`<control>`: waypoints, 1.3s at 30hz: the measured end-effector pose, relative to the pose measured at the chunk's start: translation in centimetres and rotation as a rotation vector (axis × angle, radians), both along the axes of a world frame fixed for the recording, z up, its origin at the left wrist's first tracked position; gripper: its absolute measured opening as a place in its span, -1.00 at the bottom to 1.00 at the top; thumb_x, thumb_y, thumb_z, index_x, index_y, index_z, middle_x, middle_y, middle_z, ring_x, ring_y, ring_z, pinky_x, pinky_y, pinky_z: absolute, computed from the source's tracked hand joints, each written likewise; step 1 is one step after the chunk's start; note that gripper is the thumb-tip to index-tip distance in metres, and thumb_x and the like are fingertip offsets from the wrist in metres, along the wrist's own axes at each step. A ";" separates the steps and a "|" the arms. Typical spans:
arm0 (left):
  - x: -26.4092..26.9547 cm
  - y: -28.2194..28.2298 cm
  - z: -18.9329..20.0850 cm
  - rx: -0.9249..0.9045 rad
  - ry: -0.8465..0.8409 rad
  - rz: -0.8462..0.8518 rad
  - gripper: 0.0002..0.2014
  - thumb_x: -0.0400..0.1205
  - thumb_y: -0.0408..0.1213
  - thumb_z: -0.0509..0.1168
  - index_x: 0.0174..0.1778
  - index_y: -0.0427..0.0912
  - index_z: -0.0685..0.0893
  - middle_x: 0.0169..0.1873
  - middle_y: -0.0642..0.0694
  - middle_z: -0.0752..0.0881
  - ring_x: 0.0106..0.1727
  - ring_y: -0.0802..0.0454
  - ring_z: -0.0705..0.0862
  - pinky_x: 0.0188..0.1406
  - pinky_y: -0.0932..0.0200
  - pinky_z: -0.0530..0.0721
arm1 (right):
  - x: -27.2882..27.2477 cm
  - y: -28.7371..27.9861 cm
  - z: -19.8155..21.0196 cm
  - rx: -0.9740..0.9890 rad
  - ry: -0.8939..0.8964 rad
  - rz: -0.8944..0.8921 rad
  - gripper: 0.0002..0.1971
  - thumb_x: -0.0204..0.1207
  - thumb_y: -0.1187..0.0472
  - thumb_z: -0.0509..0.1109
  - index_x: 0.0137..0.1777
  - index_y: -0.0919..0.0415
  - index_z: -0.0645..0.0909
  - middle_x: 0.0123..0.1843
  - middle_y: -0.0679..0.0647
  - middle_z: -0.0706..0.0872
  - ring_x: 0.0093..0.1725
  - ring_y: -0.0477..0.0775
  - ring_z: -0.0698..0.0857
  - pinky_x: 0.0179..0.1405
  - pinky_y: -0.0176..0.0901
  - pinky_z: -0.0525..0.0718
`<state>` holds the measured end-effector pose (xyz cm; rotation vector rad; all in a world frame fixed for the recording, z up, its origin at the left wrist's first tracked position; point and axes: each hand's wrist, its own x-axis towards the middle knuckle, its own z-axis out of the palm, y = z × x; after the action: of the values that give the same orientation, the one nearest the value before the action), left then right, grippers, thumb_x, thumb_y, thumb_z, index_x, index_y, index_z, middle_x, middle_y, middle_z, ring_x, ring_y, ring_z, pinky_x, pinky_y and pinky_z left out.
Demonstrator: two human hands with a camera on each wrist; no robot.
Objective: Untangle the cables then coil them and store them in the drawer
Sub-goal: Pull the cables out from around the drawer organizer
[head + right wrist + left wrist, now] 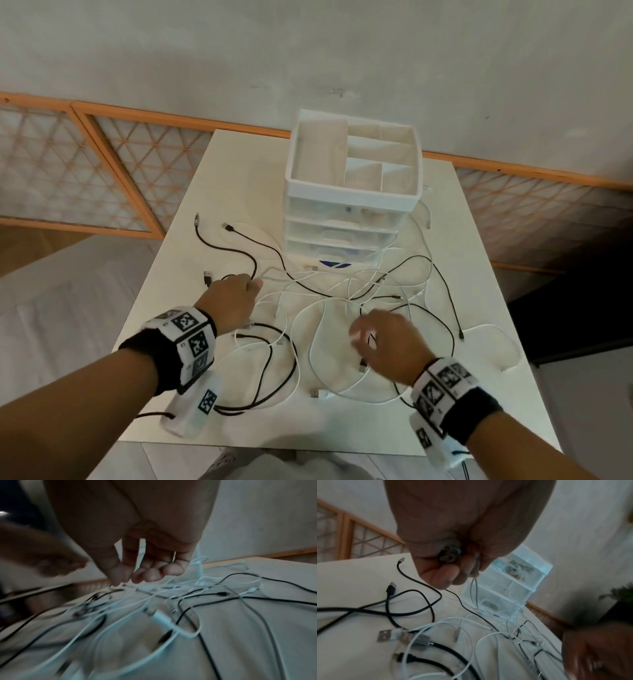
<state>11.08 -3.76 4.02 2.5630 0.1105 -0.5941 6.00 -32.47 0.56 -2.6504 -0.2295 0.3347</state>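
Presently: untangling step, early. Left hand (453,555) curled round thin white cable (475,595) plus small dark coiled bundle (449,555), strands trailing below fingertips into cables (342,301) heaped on table (239,171). Right hand (383,342) over heap, fingers (149,574) spread, loosely bent, holding nothing clearly; blurred. Drawer unit (346,226) beyond both hands, drawers closed, coils visible inside. Next, probably: isolate one strand, draw free of crossings, coil.

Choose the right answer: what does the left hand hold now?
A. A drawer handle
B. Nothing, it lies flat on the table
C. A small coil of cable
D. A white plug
C: in the left wrist view the left hand curls round a small coil of cable, with strands hanging from the fingers.
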 end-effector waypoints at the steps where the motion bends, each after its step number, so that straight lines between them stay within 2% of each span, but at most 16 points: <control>1: 0.1 -0.1 0.2 -0.051 0.001 0.027 -0.60 0.82 -0.04 -0.05 -0.20 -0.20 0.48 -0.16 -0.16 0.63 0.02 -0.24 0.60 -0.05 0.01 0.47 | -1.1 0.7 -0.5 -0.054 0.076 0.106 -0.80 0.40 -0.13 0.38 0.01 -0.20 0.68 -0.06 -0.22 0.70 -0.02 -0.11 0.69 0.12 -0.06 0.68; 3: 0.3 -0.6 0.6 -0.120 -0.011 0.058 -0.60 0.81 -0.06 -0.02 -0.18 -0.25 0.50 -0.17 -0.20 0.65 -0.12 -0.17 0.57 -0.15 0.03 0.49 | -2.7 1.7 -1.9 -0.221 0.178 0.294 -0.72 0.46 -0.12 0.43 0.16 -0.17 0.68 0.19 -0.15 0.61 0.21 -0.01 0.63 0.29 -0.06 0.57; 5: 0.5 -1.1 1.0 -0.154 -0.031 0.045 -0.62 0.81 -0.06 0.01 -0.19 -0.23 0.50 -0.15 -0.22 0.69 -0.18 -0.12 0.57 -0.24 0.06 0.47 | -3.6 2.2 -3.0 -0.371 0.204 0.387 -0.67 0.49 -0.12 0.46 0.23 -0.13 0.66 0.35 -0.05 0.52 0.34 0.08 0.54 0.40 0.00 0.47; 8: 0.4 -1.6 1.6 -0.166 -0.061 0.015 -0.60 0.79 -0.02 0.05 -0.24 -0.21 0.50 -0.31 -0.12 0.62 -0.23 -0.08 0.55 -0.31 0.09 0.41 | -3.8 2.2 -3.7 -0.461 0.217 0.403 -0.76 0.53 -0.11 0.41 0.13 -0.08 0.69 0.31 -0.02 0.54 0.34 0.11 0.50 0.40 0.03 0.38; 11: 0.3 -1.6 1.8 -0.177 -0.047 0.004 -0.54 0.77 0.03 0.09 -0.17 -0.32 0.57 -0.40 -0.09 0.56 -0.30 -0.06 0.54 -0.32 0.09 0.41 | -3.5 2.0 -3.8 -0.468 0.154 0.407 -0.78 0.59 -0.04 0.29 0.12 -0.05 0.69 0.20 -0.05 0.67 0.27 0.11 0.54 0.38 0.07 0.40; 14: 0.0 -1.2 1.6 -0.194 -0.034 0.013 -0.54 0.76 0.03 0.10 -0.12 -0.33 0.61 -0.40 -0.09 0.57 -0.31 -0.05 0.55 -0.32 0.09 0.43 | -2.5 1.4 -3.0 -0.275 0.094 0.251 -0.80 0.60 0.01 0.25 0.18 -0.10 0.57 0.01 -0.10 0.78 0.09 0.06 0.66 0.32 -0.03 0.49; 17: -0.2 -0.9 1.5 -0.257 -0.003 0.044 -0.61 0.77 -0.02 0.13 -0.16 -0.28 0.59 -0.39 -0.08 0.55 -0.34 -0.04 0.51 -0.34 0.09 0.44 | -1.8 1.5 -1.3 0.055 0.067 0.127 -0.63 0.59 0.09 0.31 0.33 -0.29 0.39 -0.20 -0.23 0.75 -0.16 -0.07 0.71 0.02 -0.12 0.66; 19: -0.3 -1.2 1.7 -0.359 0.049 0.081 -0.66 0.76 -0.06 0.16 -0.14 -0.27 0.60 -0.43 -0.07 0.50 -0.45 0.01 0.42 -0.45 0.15 0.39 | -1.5 2.2 0.0 0.236 0.004 0.173 -0.60 0.61 0.18 0.33 0.33 -0.32 0.47 -0.27 -0.27 0.71 -0.27 -0.21 0.66 -0.08 -0.14 0.71; 21: -0.4 -1.8 2.2 -0.469 0.078 0.127 -0.71 0.77 -0.11 0.17 -0.15 -0.23 0.58 -0.46 -0.05 0.47 -0.53 0.05 0.36 -0.57 0.21 0.33 | -1.0 2.9 1.1 0.412 -0.118 0.186 -0.65 0.60 0.33 0.32 0.23 -0.14 0.68 -0.18 -0.25 0.76 -0.28 -0.28 0.68 -0.16 -0.24 0.71; 23: -0.2 -2.4 2.8 -0.543 0.071 0.171 -0.74 0.78 -0.15 0.17 -0.17 -0.20 0.55 -0.48 -0.03 0.48 -0.55 0.08 0.36 -0.62 0.25 0.30 | 0.3 3.3 2.3 0.554 -0.259 0.090 -0.63 0.54 0.49 0.31 0.11 0.06 0.80 -0.08 -0.10 0.81 -0.26 -0.27 0.71 -0.20 -0.30 0.72; 24: -0.1 -2.7 3.1 -0.569 0.064 0.186 -0.74 0.78 -0.16 0.17 -0.19 -0.19 0.54 -0.48 -0.03 0.49 -0.55 0.08 0.36 -0.63 0.26 0.30 | 1.2 3.2 3.1 0.600 -0.271 -0.012 -0.61 0.53 0.54 0.33 0.11 0.06 0.79 -0.08 -0.03 0.81 -0.26 -0.21 0.72 -0.21 -0.35 0.71; 27: 0.0 -2.8 3.4 -0.594 0.056 0.183 -0.76 0.77 -0.18 0.17 -0.17 -0.21 0.52 -0.48 -0.02 0.49 -0.53 0.08 0.35 -0.63 0.26 0.30 | 3.3 1.9 4.5 0.543 -0.190 -0.243 -0.55 0.49 0.47 0.48 0.14 -0.14 0.67 -0.11 -0.02 0.75 -0.28 0.01 0.69 -0.19 -0.41 0.64; 31: -0.1 -3.1 3.4 -0.608 0.084 0.170 -0.73 0.77 -0.19 0.16 -0.24 -0.20 0.47 -0.44 -0.08 0.57 -0.51 0.04 0.35 -0.61 0.23 0.30 | 3.1 1.9 4.8 0.428 -0.053 -0.133 -0.55 0.44 0.28 0.61 0.23 -0.15 0.60 -0.03 -0.13 0.75 -0.30 0.02 0.67 -0.18 -0.24 0.68; 35: 0.2 -3.7 4.0 -0.663 0.034 0.237 -0.71 0.77 -0.23 0.15 -0.28 -0.19 0.47 -0.43 -0.07 0.61 -0.49 0.02 0.38 -0.54 0.18 0.35 | 4.1 2.9 7.0 0.720 -0.190 -0.269 -0.74 0.64 0.33 0.40 0.18 -0.06 0.63 -0.12 -0.02 0.81 -0.45 0.05 0.58 -0.33 -0.10 0.65; 37: 0.7 -3.5 4.6 -0.731 -0.001 0.295 -0.74 0.78 -0.26 0.14 -0.22 -0.22 0.52 -0.41 -0.13 0.67 -0.48 -0.01 0.46 -0.56 0.16 0.43 | 4.6 2.8 8.7 0.808 -0.257 -0.305 -0.77 0.65 0.36 0.38 0.14 -0.01 0.61 -0.13 0.02 0.86 -0.49 -0.02 0.56 -0.41 -0.10 0.59; 39: 1.2 -3.0 5.7 -0.839 -0.017 0.352 -0.77 0.80 -0.27 0.12 -0.15 -0.23 0.52 -0.33 -0.21 0.76 -0.43 -0.07 0.60 -0.47 0.10 0.58 | 4.7 2.8 10.3 0.741 -0.255 -0.168 -0.81 0.61 0.39 0.42 0.02 0.07 0.72 -0.17 -0.01 0.87 -0.48 -0.18 0.58 -0.39 -0.29 0.51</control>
<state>12.30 -6.81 9.73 1.6831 0.2414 -0.3697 10.69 -29.65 10.86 -1.9495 -0.1651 -0.1325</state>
